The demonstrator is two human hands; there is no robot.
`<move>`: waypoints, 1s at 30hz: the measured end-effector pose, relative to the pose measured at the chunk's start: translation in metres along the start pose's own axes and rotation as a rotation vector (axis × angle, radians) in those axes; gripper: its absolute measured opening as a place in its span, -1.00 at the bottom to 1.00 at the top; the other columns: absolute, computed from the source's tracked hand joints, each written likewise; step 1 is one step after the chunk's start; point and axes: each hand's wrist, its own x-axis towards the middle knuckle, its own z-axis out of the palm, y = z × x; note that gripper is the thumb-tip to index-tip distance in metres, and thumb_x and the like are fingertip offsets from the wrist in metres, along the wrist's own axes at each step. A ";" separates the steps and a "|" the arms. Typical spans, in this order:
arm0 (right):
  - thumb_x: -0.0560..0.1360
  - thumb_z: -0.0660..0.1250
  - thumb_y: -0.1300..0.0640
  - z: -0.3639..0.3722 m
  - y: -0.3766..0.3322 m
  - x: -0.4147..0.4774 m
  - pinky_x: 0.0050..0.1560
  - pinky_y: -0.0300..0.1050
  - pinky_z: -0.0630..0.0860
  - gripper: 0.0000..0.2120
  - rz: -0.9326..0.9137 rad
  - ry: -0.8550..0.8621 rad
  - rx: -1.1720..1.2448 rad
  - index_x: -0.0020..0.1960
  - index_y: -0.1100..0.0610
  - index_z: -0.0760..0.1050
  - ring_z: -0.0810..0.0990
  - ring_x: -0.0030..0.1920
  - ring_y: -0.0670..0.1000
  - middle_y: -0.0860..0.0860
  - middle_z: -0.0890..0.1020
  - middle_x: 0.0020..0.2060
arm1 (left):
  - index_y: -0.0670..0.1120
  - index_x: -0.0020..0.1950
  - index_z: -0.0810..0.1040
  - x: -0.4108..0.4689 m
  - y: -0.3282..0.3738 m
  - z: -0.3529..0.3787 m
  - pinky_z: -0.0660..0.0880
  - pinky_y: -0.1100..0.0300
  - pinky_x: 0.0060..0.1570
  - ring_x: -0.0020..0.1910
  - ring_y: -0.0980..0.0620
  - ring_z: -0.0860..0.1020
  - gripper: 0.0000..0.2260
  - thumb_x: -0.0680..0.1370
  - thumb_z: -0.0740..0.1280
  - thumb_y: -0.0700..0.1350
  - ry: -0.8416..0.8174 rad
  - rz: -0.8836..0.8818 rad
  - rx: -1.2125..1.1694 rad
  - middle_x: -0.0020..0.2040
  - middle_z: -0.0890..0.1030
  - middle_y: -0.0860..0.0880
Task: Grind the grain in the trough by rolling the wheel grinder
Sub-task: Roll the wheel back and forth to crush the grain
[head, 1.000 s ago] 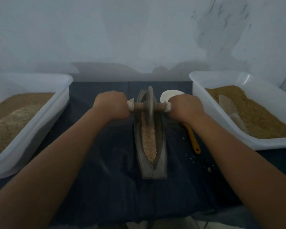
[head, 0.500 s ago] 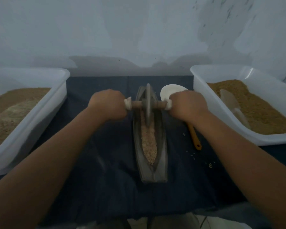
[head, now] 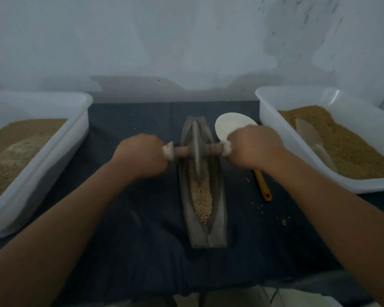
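A long, narrow grey trough (head: pixel 220 218) lies lengthwise on the dark cloth in the middle. Pale grain (head: pixel 201 201) fills its groove toward the near end. The wheel grinder (head: pixel 196 150), a thin grey disc on a wooden axle with white-wrapped ends, stands upright in the trough's far half. My left hand (head: pixel 141 157) is closed around the axle's left end. My right hand (head: pixel 254 146) grips the right end.
A white tub (head: pixel 53 156) of brown meal stands at the left. A second white tub (head: pixel 268 120) at the right holds brown grain and a pale scoop (head: pixel 309 136). A white spoon with an orange handle (head: pixel 263 187) lies right of the trough. Loose grains dot the dark cloth (head: pixel 142 240).
The wheel has rolled a little toward me along the trough, both hands moving with it. The head camera has shifted slightly.
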 end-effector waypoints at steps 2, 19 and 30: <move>0.48 0.34 -0.06 -0.004 -0.005 0.026 -0.28 -0.07 0.50 -0.76 0.020 0.033 -0.010 -0.32 -0.03 0.46 0.49 -0.37 -0.04 -0.09 0.52 -0.38 | 0.01 -0.23 0.53 0.021 0.001 -0.002 0.54 0.08 -0.23 -0.27 -0.04 0.57 -0.76 0.49 0.33 0.15 0.005 -0.068 -0.049 -0.23 0.59 0.01; 0.51 0.26 -0.16 0.003 -0.004 0.025 -0.15 -0.02 0.51 -0.77 0.112 -0.011 0.014 -0.20 -0.04 0.54 0.53 -0.24 0.01 -0.09 0.57 -0.25 | -0.01 -0.25 0.48 0.030 0.007 -0.019 0.52 0.06 -0.18 -0.24 -0.10 0.55 -0.77 0.46 0.33 0.13 0.044 -0.027 0.049 -0.23 0.56 0.01; 0.42 0.30 -0.24 -0.004 0.003 -0.054 -0.46 -0.17 0.36 -0.71 -0.038 -0.268 0.117 -0.35 -0.07 0.51 0.56 -0.44 -0.13 -0.08 0.59 -0.46 | 0.02 -0.31 0.50 -0.036 0.001 -0.008 0.39 0.20 -0.39 -0.38 0.08 0.51 -0.75 0.34 0.22 0.18 -0.075 0.151 0.039 -0.37 0.53 0.10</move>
